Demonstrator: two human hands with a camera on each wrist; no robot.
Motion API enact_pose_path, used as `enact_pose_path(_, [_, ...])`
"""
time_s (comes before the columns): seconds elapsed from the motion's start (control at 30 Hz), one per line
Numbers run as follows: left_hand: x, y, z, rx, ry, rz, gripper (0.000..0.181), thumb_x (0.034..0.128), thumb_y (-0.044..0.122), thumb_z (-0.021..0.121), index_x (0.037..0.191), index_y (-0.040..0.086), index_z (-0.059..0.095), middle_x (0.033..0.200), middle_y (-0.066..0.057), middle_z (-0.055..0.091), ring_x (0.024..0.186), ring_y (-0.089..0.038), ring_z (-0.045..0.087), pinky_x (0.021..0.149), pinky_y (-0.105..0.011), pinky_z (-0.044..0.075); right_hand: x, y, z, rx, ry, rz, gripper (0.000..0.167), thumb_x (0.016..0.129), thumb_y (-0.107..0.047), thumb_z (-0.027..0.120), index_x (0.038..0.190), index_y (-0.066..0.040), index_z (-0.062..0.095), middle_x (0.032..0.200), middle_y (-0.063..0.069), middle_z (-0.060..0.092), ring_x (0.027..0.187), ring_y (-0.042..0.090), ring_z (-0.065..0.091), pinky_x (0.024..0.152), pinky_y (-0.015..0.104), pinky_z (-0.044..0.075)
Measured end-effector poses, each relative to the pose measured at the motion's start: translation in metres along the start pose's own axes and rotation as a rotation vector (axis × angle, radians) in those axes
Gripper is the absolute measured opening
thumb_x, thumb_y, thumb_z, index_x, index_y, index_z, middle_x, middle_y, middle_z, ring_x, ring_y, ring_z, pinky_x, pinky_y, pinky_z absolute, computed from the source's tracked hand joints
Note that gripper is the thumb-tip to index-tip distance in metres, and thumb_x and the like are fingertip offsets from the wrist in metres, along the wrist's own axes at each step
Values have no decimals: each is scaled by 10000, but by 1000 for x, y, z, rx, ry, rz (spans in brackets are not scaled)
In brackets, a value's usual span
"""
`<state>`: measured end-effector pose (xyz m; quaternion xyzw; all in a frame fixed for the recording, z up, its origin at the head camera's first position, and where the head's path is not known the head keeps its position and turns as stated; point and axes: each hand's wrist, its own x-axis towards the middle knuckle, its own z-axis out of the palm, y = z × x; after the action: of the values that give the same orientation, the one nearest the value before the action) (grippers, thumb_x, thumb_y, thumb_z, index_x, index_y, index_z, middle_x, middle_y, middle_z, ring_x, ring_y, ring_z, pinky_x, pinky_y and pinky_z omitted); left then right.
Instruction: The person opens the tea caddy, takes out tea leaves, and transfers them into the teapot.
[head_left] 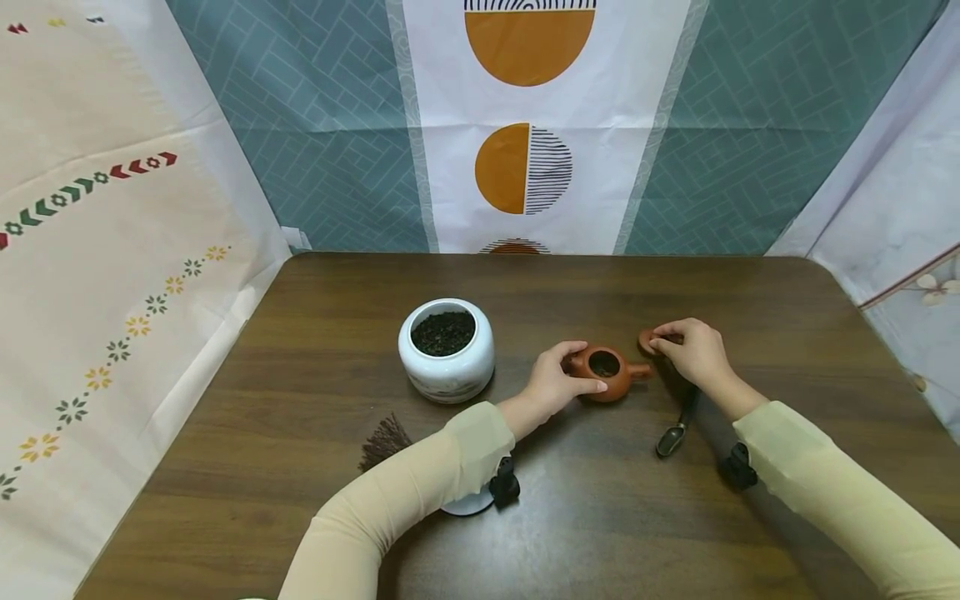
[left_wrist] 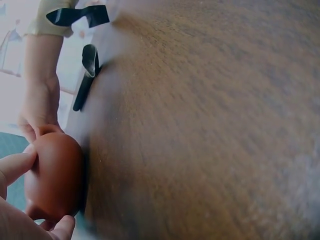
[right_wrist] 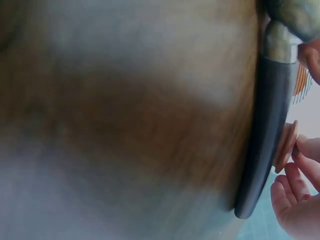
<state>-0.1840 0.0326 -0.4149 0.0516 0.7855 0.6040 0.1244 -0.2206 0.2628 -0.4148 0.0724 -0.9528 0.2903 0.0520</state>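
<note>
A small reddish-brown clay teapot [head_left: 619,385] stands uncovered on the table, its side handle pointing right and dark contents visible inside. My left hand [head_left: 553,382] grips its body, with the thumb on the near side and fingers on the far side. To the right of the pot, my right hand [head_left: 693,354] pinches the teapot lid [head_left: 646,340], which appears tilted in the right wrist view. A scoop [head_left: 671,439] with a metal bowl and dark handle [right_wrist: 265,135] lies below the right hand.
A white ceramic jar [head_left: 447,379] filled with dark loose tea leaves [head_left: 444,333] stands left of the teapot. Bristles of a brown brush [head_left: 386,442] stick out past my left forearm, which partly covers a pale round dish [head_left: 468,504]. Patterned cloth hangs behind the table.
</note>
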Motion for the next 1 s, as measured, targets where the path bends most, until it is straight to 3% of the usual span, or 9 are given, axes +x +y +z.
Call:
enact_pose_path(0.17, [-2,-1,-2,-24,2,31,603,740,89,813,1292,73,569,1226,-51,615,1036,-119,586,851,-220,512,-1,-2,-5,-2,17,-21,214,897,-115,649,1002,67,687,994,253,599,821,324,550,674,398,427])
enact_pose_path(0.3, [2,-5,-1,-76,0,10,621,734,45,807,1304,55,561,1251,-73,611,1084,-152,589,888,-230,506,-3,-6,-9,5,18,-24,215,896,-125,657,999,61,689,986,239,598,805,297,531,649,345,407])
enact_pose_path(0.57, [4,-7,-1,-125,-4,9,599,726,-26,788,1284,27,575,1261,-113,607,1147,-231,567,908,-267,499,-8,-16,-17,24,19,-35,223,896,-139,663,1007,53,688,1035,244,598,923,369,574,772,507,484])
enact_pose_path(1.0, [6,-9,-5,-201,-29,-32,584,744,-45,764,1289,23,566,1263,-134,597,1147,-252,572,841,-240,520,-17,-44,-26,55,20,-138,190,868,-97,689,994,45,687,1023,220,620,972,390,586,844,542,493])
